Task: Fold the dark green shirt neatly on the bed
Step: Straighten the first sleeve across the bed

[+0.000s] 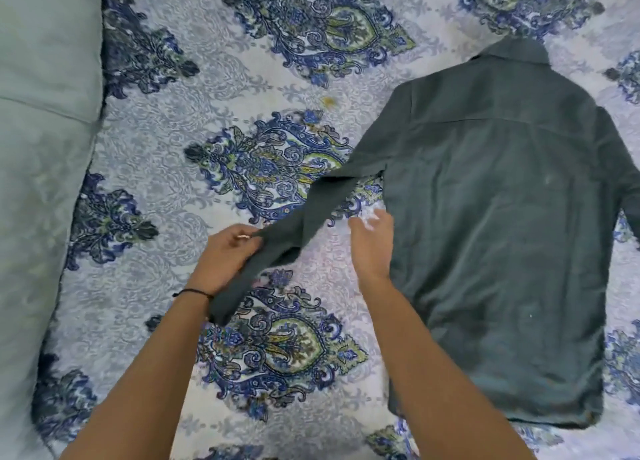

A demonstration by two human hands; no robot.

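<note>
The dark green shirt (495, 224) lies back-up on the bed, collar toward the far side, spread flat at the right of the view. Its left sleeve (311, 213) stretches out to the left and is lifted off the bedspread. My left hand (225, 255) is closed around the sleeve near the cuff, and the cuff end hangs down past my wrist. My right hand (372, 241) hovers with fingers apart beside the shirt's left side edge, just under the armpit, holding nothing. The right sleeve runs off the right edge of the view.
The bed is covered by a pale blue bedspread (180, 120) with dark blue and green paisley medallions. Light teal pillows (41, 130) lie along the left side. A thin black band circles my left wrist (194, 291).
</note>
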